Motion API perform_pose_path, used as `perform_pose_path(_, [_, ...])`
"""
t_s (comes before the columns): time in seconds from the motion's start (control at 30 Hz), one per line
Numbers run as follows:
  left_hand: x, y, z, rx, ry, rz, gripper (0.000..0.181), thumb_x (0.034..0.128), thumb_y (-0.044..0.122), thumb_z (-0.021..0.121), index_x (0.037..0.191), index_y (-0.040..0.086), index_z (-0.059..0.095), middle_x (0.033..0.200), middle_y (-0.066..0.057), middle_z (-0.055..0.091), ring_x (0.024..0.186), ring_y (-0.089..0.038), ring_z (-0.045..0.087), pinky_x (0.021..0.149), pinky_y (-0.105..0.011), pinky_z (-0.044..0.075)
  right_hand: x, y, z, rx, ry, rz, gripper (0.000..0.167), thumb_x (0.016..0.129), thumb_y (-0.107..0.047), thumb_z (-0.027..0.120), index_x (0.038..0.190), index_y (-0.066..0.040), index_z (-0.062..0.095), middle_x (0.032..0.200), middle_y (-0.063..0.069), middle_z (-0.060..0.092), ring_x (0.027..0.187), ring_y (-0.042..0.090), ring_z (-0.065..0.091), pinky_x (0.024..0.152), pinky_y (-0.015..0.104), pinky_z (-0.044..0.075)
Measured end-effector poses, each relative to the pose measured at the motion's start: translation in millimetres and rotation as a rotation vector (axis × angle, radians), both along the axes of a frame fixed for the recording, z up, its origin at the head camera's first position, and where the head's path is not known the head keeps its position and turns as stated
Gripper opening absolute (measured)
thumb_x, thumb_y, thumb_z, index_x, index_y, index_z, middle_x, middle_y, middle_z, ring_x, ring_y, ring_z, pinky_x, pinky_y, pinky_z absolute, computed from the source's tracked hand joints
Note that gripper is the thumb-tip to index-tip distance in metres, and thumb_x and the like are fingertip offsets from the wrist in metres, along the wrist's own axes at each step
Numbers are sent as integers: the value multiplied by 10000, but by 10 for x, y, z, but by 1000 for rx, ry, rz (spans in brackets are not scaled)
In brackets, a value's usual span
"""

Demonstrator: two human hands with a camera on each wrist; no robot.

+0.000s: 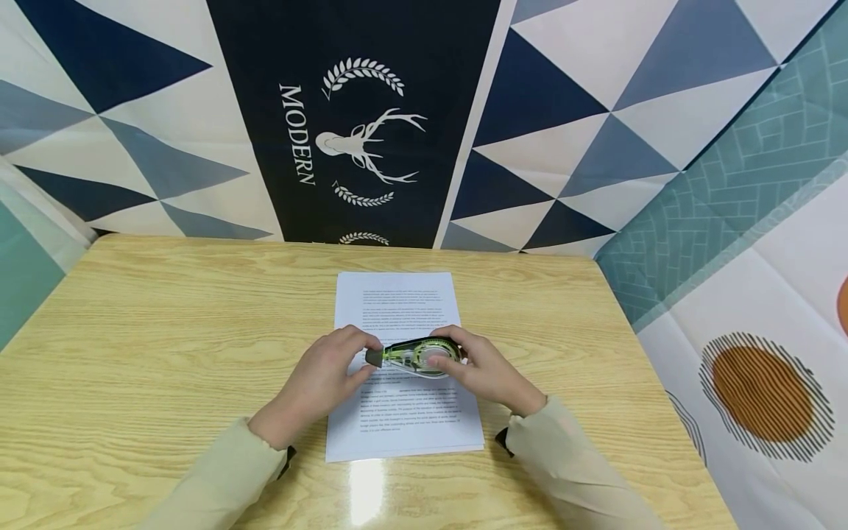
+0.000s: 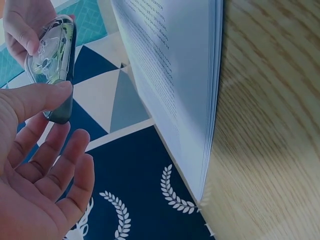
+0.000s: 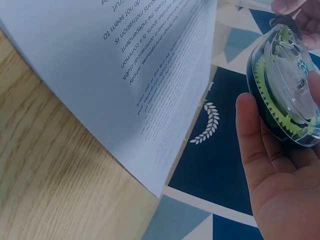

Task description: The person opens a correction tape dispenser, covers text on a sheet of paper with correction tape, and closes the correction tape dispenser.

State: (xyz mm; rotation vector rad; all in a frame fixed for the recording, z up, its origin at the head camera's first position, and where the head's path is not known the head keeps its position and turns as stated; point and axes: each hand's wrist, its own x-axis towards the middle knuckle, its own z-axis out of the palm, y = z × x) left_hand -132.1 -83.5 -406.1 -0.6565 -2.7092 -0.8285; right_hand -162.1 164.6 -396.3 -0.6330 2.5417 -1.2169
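Observation:
A correction tape dispenser (image 1: 420,356) with a clear shell and green gears is held above a stack of printed paper (image 1: 404,294). My right hand (image 1: 489,366) grips its wide round end, thumb on the clear side. At the narrow end, my left hand (image 1: 329,368) pinches the dark cap (image 1: 374,358) between thumb and forefinger. In the left wrist view the cap (image 2: 61,110) covers the tip, and the left hand's other fingers (image 2: 80,175) are loosely bent. The right wrist view shows the green toothed wheel (image 3: 270,95) inside the shell.
The paper stack lies on a light wooden table (image 1: 199,316). Behind the table hangs a patterned cloth (image 1: 371,132) with triangles and a deer head. Another printed cloth (image 1: 755,383) drops along the right side.

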Motion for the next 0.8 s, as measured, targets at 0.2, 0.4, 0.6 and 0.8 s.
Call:
perform_pose_path(0.2, [-2,8,-12,-1,9,3,280,750,80,757,989,165,639,972,57,642,929,-144,626,810,-352,504,-2,-4,-4,-9,-6,7,352,897,-334,609,1209,-179,558,1041,17,628,803,157,521,674,263,445])
perform_pose_path(0.4, [2,11,-22,-3,20,8,276,747,91,764,982,164,638,964,55,642,918,-148,628,806,-357,506,-4,-21,-8,-24,-5,7,336,898,-305,614,1199,-163,564,1036,25,629,797,160,519,678,276,451])
perform_pose_path(0.6, [4,9,-29,1,25,2,281,750,96,765,993,161,639,979,50,644,929,-154,630,808,-369,504,-1,-28,-8,-23,-17,-2,339,897,-302,614,1202,-164,563,1014,25,627,784,163,512,666,251,440])
perform_pose_path(0.8, [5,10,-36,0,33,-2,278,756,111,764,1000,160,641,987,51,646,940,-156,630,814,-371,503,-3,-28,-8,-26,-39,-7,351,897,-323,611,1208,-169,561,1028,24,627,796,165,515,676,253,437])
